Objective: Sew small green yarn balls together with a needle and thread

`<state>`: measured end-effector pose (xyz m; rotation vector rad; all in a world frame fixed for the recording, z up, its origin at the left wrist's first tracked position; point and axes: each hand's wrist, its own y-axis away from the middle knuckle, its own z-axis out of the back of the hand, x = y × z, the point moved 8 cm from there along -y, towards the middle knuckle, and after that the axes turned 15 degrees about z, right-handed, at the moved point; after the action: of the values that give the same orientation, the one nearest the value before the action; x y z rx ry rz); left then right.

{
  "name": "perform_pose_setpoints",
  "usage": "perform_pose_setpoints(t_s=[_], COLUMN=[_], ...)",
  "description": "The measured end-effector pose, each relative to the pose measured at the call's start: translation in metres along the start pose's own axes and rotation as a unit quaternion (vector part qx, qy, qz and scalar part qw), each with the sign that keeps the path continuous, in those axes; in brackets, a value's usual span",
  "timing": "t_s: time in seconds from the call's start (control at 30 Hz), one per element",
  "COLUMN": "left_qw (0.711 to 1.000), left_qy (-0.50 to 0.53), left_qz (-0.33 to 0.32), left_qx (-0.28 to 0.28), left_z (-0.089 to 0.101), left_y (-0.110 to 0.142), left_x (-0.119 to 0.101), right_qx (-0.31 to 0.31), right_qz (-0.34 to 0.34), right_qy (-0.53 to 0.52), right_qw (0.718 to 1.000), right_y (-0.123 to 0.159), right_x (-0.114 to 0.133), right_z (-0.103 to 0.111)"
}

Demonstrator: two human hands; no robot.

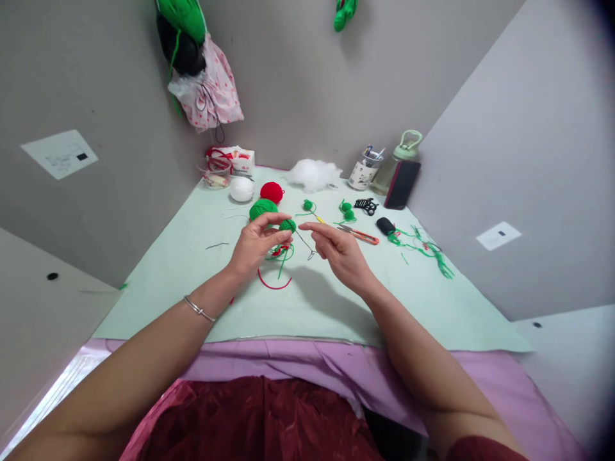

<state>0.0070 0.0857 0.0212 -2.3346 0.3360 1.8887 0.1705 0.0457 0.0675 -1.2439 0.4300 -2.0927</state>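
My left hand (pixel 254 242) pinches a small green crocheted ball (pixel 287 226) above the table. From this ball a thin dark thread (pixel 303 240) runs down to the right and ends in a loose loop. My right hand (pixel 339 248) is close on the ball's right side. Its index finger points at the ball while the thumb and other fingers are curled together; whatever they may hold is hidden. Below the left fingers lie green and red yarn pieces (pixel 280 251), and a curved red strand (pixel 275 288) rests nearer me. A larger green yarn ball (pixel 262 209) sits behind my left hand.
Red (pixel 272 193) and white (pixel 241 189) yarn balls stand behind, near white stuffing (pixel 314 175). Rightward lie small green pieces (pixel 348 212), an orange-handled cutter (pixel 365 237), a black claw clip (pixel 366 205) and yarn scraps (pixel 432 253). A phone (pixel 402 185) leans against a bottle (pixel 387 168).
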Motion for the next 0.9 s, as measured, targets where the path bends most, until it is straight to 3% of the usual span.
perform_pose_setpoints(t_s=[0.13, 0.43, 0.9], left_qw=[0.999, 0.999, 1.000], left_qy=[0.022, 0.027, 0.019], left_qz=[0.005, 0.003, 0.001], left_qx=[0.025, 0.032, 0.022], left_z=[-0.003, -0.006, -0.008], left_y=[0.001, 0.002, 0.004], left_x=[0.002, 0.001, -0.002], right_qx=[0.050, 0.098, 0.083], right_qz=[-0.002, -0.034, -0.053], right_qy=[-0.038, -0.025, -0.052], right_qw=[0.998, 0.994, 0.994], right_y=[0.002, 0.005, 0.006], right_x=[0.005, 0.007, 0.001], right_z=[-0.010, -0.023, -0.026])
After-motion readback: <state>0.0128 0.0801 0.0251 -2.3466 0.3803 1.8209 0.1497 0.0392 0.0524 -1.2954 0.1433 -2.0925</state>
